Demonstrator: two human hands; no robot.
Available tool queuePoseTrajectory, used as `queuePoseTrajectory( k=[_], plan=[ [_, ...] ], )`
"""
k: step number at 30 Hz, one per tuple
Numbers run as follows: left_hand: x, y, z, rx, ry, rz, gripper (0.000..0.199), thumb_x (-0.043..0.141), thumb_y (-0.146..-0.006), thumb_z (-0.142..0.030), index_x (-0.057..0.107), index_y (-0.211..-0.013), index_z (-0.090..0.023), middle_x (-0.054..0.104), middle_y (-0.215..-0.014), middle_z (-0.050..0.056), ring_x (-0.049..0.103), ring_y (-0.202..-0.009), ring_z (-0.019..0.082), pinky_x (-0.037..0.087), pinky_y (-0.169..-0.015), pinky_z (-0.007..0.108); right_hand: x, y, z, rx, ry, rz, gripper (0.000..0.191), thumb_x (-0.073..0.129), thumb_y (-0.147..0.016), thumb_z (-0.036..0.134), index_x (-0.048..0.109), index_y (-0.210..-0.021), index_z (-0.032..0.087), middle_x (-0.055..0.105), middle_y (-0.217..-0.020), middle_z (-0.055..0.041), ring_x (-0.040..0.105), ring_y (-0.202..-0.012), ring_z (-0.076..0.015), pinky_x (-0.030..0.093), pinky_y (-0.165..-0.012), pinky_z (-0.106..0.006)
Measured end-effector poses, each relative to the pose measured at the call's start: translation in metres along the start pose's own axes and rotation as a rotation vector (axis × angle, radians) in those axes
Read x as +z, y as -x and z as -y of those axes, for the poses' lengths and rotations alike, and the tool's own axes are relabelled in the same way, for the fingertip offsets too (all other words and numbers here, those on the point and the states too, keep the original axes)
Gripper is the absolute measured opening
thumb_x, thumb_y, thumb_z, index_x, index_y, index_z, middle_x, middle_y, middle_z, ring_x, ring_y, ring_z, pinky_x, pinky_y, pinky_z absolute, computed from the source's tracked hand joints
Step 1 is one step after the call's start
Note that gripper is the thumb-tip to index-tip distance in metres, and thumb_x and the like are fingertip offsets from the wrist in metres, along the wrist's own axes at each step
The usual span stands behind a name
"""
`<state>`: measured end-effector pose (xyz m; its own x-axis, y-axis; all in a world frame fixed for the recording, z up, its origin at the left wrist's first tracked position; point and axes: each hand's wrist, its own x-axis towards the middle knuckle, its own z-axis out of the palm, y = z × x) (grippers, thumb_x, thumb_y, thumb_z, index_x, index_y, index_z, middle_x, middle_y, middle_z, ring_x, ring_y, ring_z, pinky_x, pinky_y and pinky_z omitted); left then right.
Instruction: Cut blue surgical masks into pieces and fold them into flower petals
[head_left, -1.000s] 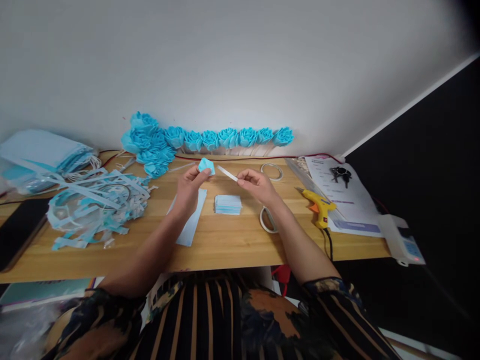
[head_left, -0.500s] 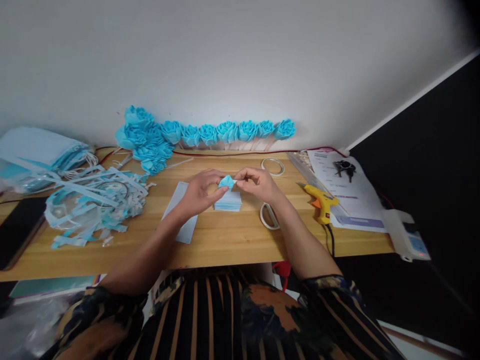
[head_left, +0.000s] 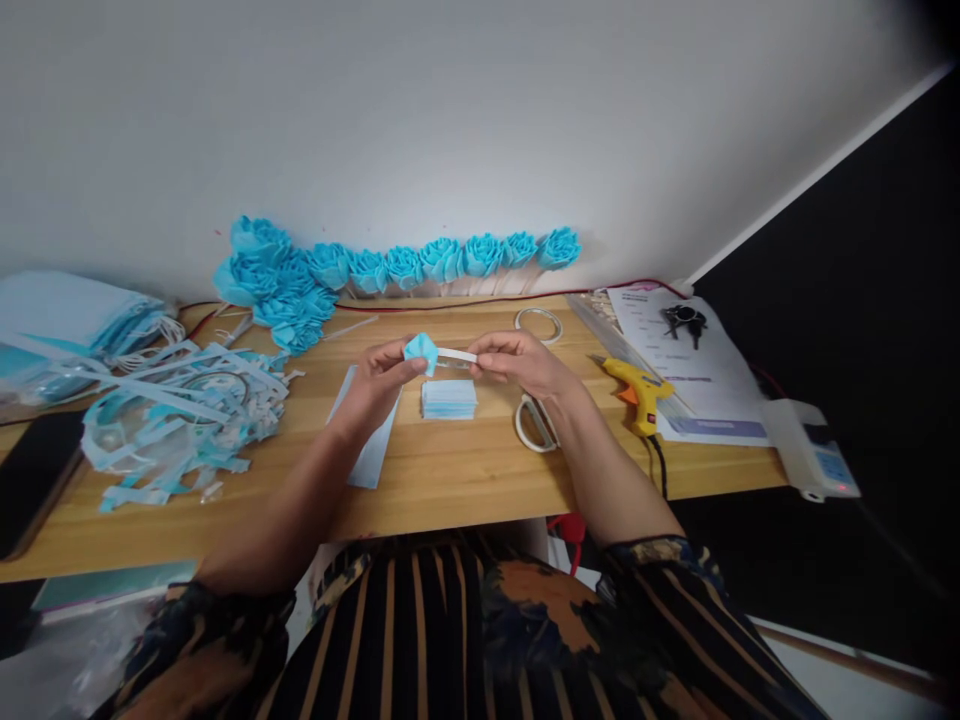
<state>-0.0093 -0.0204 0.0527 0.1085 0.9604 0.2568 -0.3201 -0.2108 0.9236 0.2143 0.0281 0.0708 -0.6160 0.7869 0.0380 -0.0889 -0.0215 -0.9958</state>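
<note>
My left hand [head_left: 384, 375] pinches a small folded piece of light-blue mask fabric [head_left: 421, 349] between thumb and fingers. From that piece a narrow white strip [head_left: 455, 355], which looks like tape, stretches across to my right hand [head_left: 514, 360]. The right thumb and fingers are closed on the strip's other end. Just below the hands, a stack of pale-blue fabric rectangles [head_left: 448, 400] lies on the wooden table. Partly under my left forearm is a long flat light-blue sheet [head_left: 369, 462]. Beside my right wrist lies a white ring-like loop [head_left: 531, 430], partly covered by the arm.
Blue fabric flowers [head_left: 442, 260] line the wall. Cut strips [head_left: 187, 410], a pack of masks [head_left: 75, 315] and a phone [head_left: 39, 480] lie left. A tape roll [head_left: 538, 325], yellow glue gun [head_left: 637, 393], keys [head_left: 684, 322], papers [head_left: 697, 375] and power strip [head_left: 814, 455] are right.
My left hand has moved left with the blue piece, away from my right hand. More of the white strip now shows between them, and the fabric stack is uncovered.
</note>
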Motion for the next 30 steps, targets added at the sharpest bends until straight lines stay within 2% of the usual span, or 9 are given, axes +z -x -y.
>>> queuePoseTrajectory(
  k=[3,6,9,13,18,21,25,28,30],
  plan=[
    [0.002,-0.002,0.001,0.011,0.132,-0.049,0.024,0.079,-0.07,-0.04,0.069,-0.067,-0.018,0.056,-0.069,0.002,0.05,-0.071,0.015,0.041,-0.076,0.029,-0.001,0.001,-0.001,-0.034,-0.086,0.001,0.03,0.082,-0.07,0.037,0.076,-0.091,0.016,0.073,-0.075,-0.0027,0.051,-0.055,-0.0068,0.032,-0.046,-0.019],
    [-0.001,-0.004,0.002,-0.002,0.183,0.003,0.027,0.075,-0.073,-0.045,0.068,-0.068,-0.019,0.054,-0.067,0.002,0.05,-0.072,0.016,0.042,-0.074,0.031,-0.003,0.001,-0.003,-0.062,-0.149,0.005,0.032,0.083,-0.069,0.037,0.077,-0.094,0.017,0.075,-0.08,-0.0041,0.058,-0.064,-0.0092,0.033,-0.047,-0.019],
    [-0.007,-0.006,-0.002,-0.024,-0.048,0.075,0.023,0.074,-0.077,-0.039,0.068,-0.07,-0.018,0.061,-0.077,0.004,0.055,-0.077,0.017,0.042,-0.075,0.031,-0.007,0.001,-0.005,-0.08,-0.11,-0.024,0.034,0.082,-0.072,0.035,0.076,-0.1,0.017,0.076,-0.082,-0.0045,0.061,-0.068,-0.0101,0.035,-0.049,-0.018],
    [-0.008,-0.006,-0.014,0.126,-0.496,0.132,0.024,0.074,-0.079,-0.031,0.062,-0.063,-0.017,0.069,-0.102,0.009,0.061,-0.094,0.02,0.044,-0.08,0.032,-0.007,0.001,-0.006,-0.11,0.095,-0.048,0.043,0.077,-0.077,0.032,0.07,-0.117,0.018,0.077,-0.088,-0.0038,0.06,-0.066,-0.009,0.039,-0.053,-0.019],
    [0.005,-0.002,-0.015,0.212,-0.678,0.233,0.029,0.071,-0.081,-0.03,0.056,-0.06,-0.017,0.072,-0.103,0.01,0.063,-0.087,0.02,0.046,-0.077,0.032,0.004,0.001,-0.006,-0.173,0.366,-0.072,0.04,0.07,-0.08,0.024,0.067,-0.119,0.019,0.078,-0.091,-0.0022,0.064,-0.071,-0.0108,0.045,-0.065,-0.022],
    [0.009,-0.001,-0.01,0.204,-0.601,0.232,0.027,0.072,-0.082,-0.031,0.059,-0.063,-0.017,0.069,-0.085,0.007,0.06,-0.08,0.018,0.045,-0.075,0.032,0.007,0.0,-0.008,-0.17,0.35,-0.024,0.039,0.07,-0.079,0.024,0.067,-0.118,0.019,0.078,-0.093,-0.0029,0.069,-0.079,-0.0136,0.049,-0.071,-0.024],
    [0.003,0.0,-0.007,0.076,-0.369,0.203,0.025,0.075,-0.08,-0.034,0.063,-0.065,-0.017,0.059,-0.073,0.002,0.053,-0.073,0.015,0.041,-0.07,0.029,0.003,-0.001,-0.009,-0.14,0.241,0.018,0.039,0.074,-0.08,0.032,0.068,-0.115,0.018,0.077,-0.091,-0.0037,0.071,-0.083,-0.0155,0.051,-0.073,-0.025],
    [-0.003,0.001,-0.005,0.002,-0.208,0.13,0.022,0.076,-0.078,-0.035,0.067,-0.069,-0.018,0.06,-0.074,0.001,0.052,-0.071,0.014,0.041,-0.069,0.028,0.0,0.001,-0.005,-0.11,0.173,0.027,0.039,0.076,-0.079,0.037,0.069,-0.112,0.016,0.076,-0.088,-0.0039,0.069,-0.075,-0.0135,0.048,-0.065,-0.022],
    [-0.005,0.0,-0.004,-0.017,-0.128,0.089,0.023,0.077,-0.077,-0.036,0.067,-0.067,-0.017,0.059,-0.071,0.001,0.052,-0.069,0.013,0.04,-0.069,0.028,-0.001,0.002,-0.001,-0.085,0.143,0.036,0.04,0.075,-0.08,0.038,0.07,-0.113,0.015,0.077,-0.086,-0.0044,0.065,-0.067,-0.0106,0.042,-0.054,-0.019]
  ],
)
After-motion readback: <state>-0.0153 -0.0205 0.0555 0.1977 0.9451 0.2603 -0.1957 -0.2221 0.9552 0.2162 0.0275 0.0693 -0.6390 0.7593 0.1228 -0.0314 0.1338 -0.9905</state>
